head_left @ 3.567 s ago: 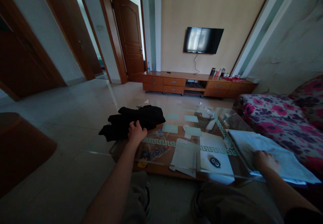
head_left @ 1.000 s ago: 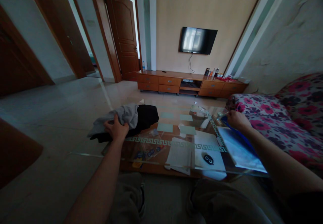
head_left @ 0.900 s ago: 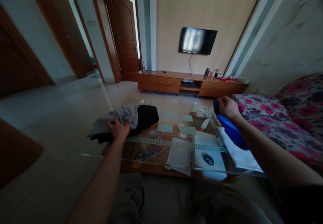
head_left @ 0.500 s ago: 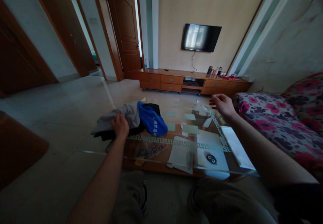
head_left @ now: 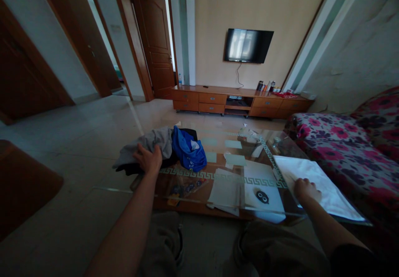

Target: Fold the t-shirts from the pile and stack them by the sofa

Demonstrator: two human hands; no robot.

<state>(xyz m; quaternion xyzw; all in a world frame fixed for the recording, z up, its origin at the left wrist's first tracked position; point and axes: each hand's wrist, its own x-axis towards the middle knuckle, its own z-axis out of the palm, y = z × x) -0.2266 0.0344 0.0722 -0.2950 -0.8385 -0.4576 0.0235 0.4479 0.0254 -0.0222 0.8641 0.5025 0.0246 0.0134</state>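
Observation:
My left hand (head_left: 149,159) rests on a heap of clothes at the far left of the glass coffee table (head_left: 224,204); its fingers press down on a grey garment (head_left: 149,142) that lies over a black one (head_left: 131,169). A blue garment (head_left: 188,150) sits crumpled against the heap's right side. My right hand (head_left: 306,189) lies on the near left corner of a folded white cloth (head_left: 321,183) at the table's right end, its fingers curled on the fabric.
Papers (head_left: 226,189) and a small black object (head_left: 262,196) lie under the glass. A floral sofa (head_left: 346,144) runs along the right. A wooden TV cabinet (head_left: 240,102) and wall TV (head_left: 247,45) stand at the far wall, doors on the left. My knees sit below the table's near edge.
My right hand lifted the blue garment from the right-hand stack and tossed it onto the left heap, then came back down on the white cloth. A grey garment was earlier added over the black one.

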